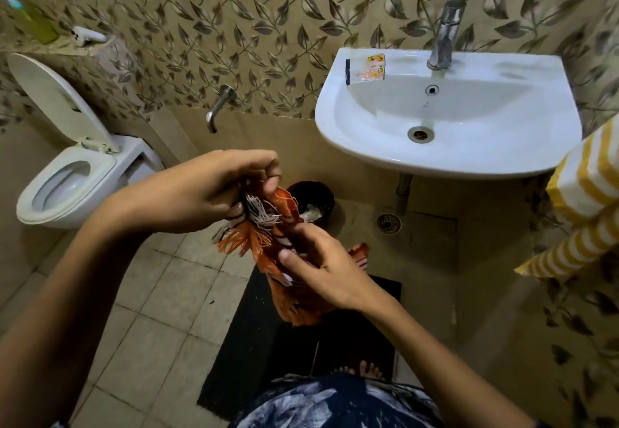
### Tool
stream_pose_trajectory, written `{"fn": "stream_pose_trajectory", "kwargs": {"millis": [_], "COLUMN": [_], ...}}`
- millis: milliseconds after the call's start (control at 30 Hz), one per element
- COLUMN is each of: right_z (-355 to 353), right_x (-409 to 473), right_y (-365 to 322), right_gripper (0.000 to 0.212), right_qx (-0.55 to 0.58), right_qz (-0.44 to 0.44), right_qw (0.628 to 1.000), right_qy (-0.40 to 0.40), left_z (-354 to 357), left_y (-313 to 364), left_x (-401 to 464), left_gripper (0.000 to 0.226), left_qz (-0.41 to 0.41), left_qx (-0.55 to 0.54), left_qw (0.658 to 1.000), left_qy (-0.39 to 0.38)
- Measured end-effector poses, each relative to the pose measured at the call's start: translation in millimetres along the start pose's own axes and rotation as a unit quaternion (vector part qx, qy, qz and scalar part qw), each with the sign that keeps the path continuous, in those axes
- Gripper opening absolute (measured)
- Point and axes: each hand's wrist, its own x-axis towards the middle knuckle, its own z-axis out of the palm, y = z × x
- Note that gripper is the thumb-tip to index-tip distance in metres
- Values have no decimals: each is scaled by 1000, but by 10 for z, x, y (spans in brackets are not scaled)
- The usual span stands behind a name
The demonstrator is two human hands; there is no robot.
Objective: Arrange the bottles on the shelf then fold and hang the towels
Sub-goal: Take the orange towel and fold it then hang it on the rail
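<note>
An orange towel (294,297) with a white and orange fringe hangs bunched between my hands, above a black floor mat. My left hand (207,186) grips its upper end, fingers curled round the fringe. Lower down, my right hand (321,263) pinches the cloth with thumb and fingers. A yellow-and-white striped towel (586,190) hangs folded at the right edge. On the ledge at the top left stands a blurred yellow-green bottle (37,22).
A white basin (368,146) with a chrome tap (445,35) is on the wall ahead, with a small packet (373,66) on its rim. The toilet (70,176), lid up, stands left. A black bin (311,200) sits under the basin. A wall spout (217,106) juts out.
</note>
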Motion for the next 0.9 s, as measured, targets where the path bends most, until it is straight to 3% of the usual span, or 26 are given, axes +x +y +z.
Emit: {"fn": "stream_pose_trajectory", "kwargs": {"millis": [133, 267, 333, 433, 500, 600, 667, 767, 833, 900], "right_z": [-47, -190, -224, -219, -188, -187, -227, -305, -336, -340], "right_x": [-29, -32, -26, -55, -48, -43, -47, -75, -89, -101], "right_y": [-30, -34, -43, -80, -36, 38, 15, -42, -71, -116], "right_gripper": [19, 41, 50, 31, 25, 10, 2, 26, 30, 16], "right_qx": [24, 96, 178, 337, 374, 322, 208, 104, 77, 90], "right_qz": [6, 60, 99, 158, 185, 141, 81, 27, 31, 30], "right_qw": [998, 982, 960, 898, 883, 922, 967, 992, 992, 984], "right_qy": [-54, -149, -193, -233, -212, -163, -124, -73, -95, -154], "left_z": [-20, -16, 9, 40, 54, 112, 169, 220, 233, 241], "left_y": [-42, 0, 39, 95, 92, 47, 57, 33, 38, 41], "left_x": [3, -47, -64, -75, -81, -77, -54, -34, -41, -49], "left_gripper": [41, 33, 33, 44, 46, 49, 48, 43, 34, 36], "left_qz": [3, -5, -7, -10, -31, -72, -84, -73, -58, -45], "left_qx": [-15, -44, -49, -75, -81, -63, -45, -36, -57, -73], "left_qw": [1000, 997, 995, 992, 990, 989, 990, 993, 992, 990], "left_qy": [-24, -69, -88, -106, -109, -111, -105, -90, -95, -114]}}
